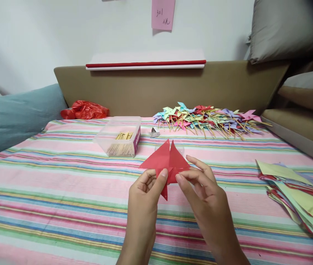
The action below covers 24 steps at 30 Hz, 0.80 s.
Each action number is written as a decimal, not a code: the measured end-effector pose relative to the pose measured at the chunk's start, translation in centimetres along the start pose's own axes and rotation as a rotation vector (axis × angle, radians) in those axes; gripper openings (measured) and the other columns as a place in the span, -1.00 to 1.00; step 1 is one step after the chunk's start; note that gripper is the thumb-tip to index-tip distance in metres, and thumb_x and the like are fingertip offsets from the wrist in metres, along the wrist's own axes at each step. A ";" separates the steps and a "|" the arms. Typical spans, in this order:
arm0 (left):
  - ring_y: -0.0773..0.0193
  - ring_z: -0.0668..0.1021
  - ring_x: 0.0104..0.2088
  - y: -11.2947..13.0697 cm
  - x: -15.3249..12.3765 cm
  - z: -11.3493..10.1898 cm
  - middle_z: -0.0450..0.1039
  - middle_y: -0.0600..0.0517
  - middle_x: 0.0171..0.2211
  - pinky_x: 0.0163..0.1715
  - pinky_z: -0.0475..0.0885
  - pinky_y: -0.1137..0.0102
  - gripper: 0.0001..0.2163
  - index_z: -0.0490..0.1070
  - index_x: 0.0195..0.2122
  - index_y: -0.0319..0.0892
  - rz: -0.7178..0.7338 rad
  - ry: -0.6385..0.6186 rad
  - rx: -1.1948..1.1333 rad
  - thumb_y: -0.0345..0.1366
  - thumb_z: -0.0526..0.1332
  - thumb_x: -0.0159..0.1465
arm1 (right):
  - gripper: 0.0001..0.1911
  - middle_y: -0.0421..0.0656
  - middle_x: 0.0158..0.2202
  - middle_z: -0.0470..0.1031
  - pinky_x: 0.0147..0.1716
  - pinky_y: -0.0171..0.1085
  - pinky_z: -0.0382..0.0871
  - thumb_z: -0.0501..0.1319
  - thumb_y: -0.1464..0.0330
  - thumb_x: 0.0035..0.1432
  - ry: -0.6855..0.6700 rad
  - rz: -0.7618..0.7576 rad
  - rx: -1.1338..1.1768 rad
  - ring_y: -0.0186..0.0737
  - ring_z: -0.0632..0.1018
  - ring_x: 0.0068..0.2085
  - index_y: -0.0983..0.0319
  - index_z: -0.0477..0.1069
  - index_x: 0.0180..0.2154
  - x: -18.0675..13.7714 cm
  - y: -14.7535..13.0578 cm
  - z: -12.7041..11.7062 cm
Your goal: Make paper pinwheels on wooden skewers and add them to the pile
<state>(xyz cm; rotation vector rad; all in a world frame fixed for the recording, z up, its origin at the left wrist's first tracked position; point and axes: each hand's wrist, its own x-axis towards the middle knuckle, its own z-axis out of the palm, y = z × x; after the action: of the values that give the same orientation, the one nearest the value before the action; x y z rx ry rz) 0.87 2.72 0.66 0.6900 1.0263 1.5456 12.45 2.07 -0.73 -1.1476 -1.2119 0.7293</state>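
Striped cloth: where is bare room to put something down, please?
The cloth lies bare left of the left hand, nearer than the plastic box, and between the right hand and paper stack. The far right, under the pinwheels, is crowded.

Handwritten "301" [159,13] above hard-to-read characters [166,21] on a pink paper [162,6]

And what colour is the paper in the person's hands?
Red; the paper shows best in the head view.

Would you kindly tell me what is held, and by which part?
The red paper pinwheel: left hand near its centre, right hand at its lower right edge.
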 end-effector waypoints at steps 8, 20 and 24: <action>0.40 0.43 -0.42 -0.3 -0.1 -0.4 0.45 0.13 -0.49 -0.39 0.35 0.55 -0.83 0.49 -0.44 -0.17 -0.011 -0.090 0.078 -0.26 0.46 0.13 | -0.85 -0.04 0.08 0.40 0.18 0.09 0.29 0.33 0.19 0.14 0.027 0.027 -0.002 0.10 0.32 0.28 0.11 0.59 -0.39 0.1 -0.2 0.1; 0.40 0.48 -0.37 -0.3 -0.2 -0.4 0.50 0.13 -0.45 -0.32 0.41 0.57 -0.85 0.51 -0.44 -0.17 -0.010 -0.139 0.038 -0.28 0.45 0.15 | -0.87 -0.08 0.04 0.39 0.06 -0.13 0.39 0.31 0.22 0.16 0.023 0.064 0.024 -0.02 0.28 0.30 0.10 0.54 -0.40 -0.1 -0.5 0.3; 0.38 0.49 -0.38 -0.1 -0.3 -0.2 0.50 0.12 -0.46 -0.33 0.42 0.55 -0.83 0.50 -0.46 -0.18 -0.017 -0.108 0.014 -0.29 0.47 0.12 | -0.84 -0.05 0.05 0.38 0.03 -0.18 0.44 0.31 0.21 0.14 0.033 0.083 0.057 -0.01 0.24 0.32 0.14 0.53 -0.41 -0.1 -0.7 0.4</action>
<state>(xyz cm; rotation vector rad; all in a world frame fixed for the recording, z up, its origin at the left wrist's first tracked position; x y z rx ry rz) 0.82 2.41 0.56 0.7649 0.9608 1.4716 11.96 1.85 -0.16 -1.1641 -1.1142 0.7992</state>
